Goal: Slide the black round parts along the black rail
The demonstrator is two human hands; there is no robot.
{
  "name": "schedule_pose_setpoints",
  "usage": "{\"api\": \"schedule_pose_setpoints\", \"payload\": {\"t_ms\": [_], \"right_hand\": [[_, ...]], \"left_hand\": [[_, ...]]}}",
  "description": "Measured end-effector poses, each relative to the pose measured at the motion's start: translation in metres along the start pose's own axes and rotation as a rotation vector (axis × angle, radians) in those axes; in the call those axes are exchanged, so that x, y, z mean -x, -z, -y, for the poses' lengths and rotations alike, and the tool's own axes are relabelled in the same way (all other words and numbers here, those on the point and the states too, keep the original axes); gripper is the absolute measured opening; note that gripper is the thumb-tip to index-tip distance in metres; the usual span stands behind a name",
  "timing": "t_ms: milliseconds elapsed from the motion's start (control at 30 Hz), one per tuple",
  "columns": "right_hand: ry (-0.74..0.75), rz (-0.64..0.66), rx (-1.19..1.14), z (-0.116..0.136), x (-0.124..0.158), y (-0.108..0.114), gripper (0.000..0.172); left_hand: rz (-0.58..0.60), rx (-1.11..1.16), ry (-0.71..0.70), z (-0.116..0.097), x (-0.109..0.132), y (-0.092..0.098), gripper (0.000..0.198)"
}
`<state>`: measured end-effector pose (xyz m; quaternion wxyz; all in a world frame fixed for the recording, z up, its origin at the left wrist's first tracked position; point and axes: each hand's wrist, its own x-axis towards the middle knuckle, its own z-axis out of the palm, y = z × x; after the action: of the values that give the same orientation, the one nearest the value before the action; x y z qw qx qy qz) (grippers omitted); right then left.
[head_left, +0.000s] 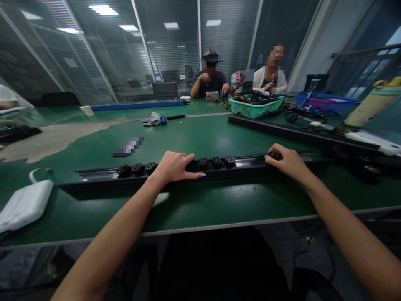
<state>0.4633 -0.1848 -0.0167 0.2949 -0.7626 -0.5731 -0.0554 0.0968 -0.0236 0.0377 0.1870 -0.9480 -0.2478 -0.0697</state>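
A long black metal channel [252, 161] lies lengthwise along the table's near side. Several black, round socket-like modules [216, 162] stand in a row inside it, some left of my left hand and some right of it. My left hand [173, 166] lies across the channel's middle, gripping it, thumb along the near side and fingers over the modules; its fingertips are partly hidden. Toward the channel's right end, my right hand [286, 159] pinches another dark module [275, 155] between thumb and fingers, just at the channel. Whether that module touches the channel I cannot tell.
A white box-shaped device [26, 205] with a cable sits at left. Beyond the channel are a phone [128, 146], a crumpled cloth [155, 119] and a green basket [257, 108] of cables. Another black rail [294, 133] slants at right. Two people [211, 79] sit across the table.
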Motion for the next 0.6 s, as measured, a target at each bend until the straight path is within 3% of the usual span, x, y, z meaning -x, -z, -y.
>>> {"api": "schedule_pose_setpoints", "payload": {"t_ms": [600], "right_hand": [[0.055, 0.027, 0.002, 0.0002, -0.0013, 0.0020, 0.022]], "left_hand": [[-0.012, -0.002, -0.012, 0.0003, 0.0001, -0.0014, 0.076]]}}
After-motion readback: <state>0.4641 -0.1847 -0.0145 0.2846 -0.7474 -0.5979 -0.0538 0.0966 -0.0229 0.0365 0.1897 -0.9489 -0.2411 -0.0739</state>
